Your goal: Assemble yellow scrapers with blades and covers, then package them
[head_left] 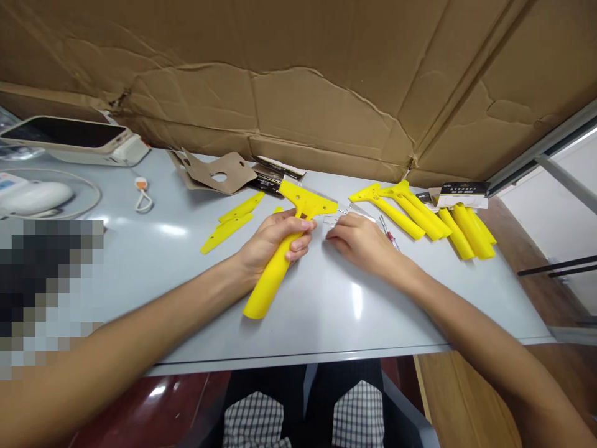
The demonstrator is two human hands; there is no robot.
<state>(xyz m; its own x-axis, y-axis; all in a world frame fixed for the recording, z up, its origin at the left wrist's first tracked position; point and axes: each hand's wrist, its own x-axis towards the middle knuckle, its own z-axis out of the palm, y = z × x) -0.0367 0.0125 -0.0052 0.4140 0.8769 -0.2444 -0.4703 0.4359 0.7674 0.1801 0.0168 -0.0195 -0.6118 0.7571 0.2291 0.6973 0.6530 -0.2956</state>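
Note:
My left hand (273, 239) is wrapped around the neck of a yellow scraper (270, 277). Its T-shaped head points away from me, and its handle slants down towards the table's front edge. Just to the right, my right hand (359, 242) rests low over the table with its fingers curled; whatever is under them is hidden. A thin metal strip shows behind those fingers, close to the scraper head. Beside the right hand lies a small screwdriver (388, 233) with a red part. Flat yellow plates (228, 227) lie to the left of the scraper.
More yellow scrapers (401, 214) lie on the right of the grey table (186, 330), some tucked in a cardboard package (461, 194). An opened brown card (217, 173) is at the back. A phone (65, 134) and cable (143, 198) are left. A cardboard wall (298, 106) stands behind.

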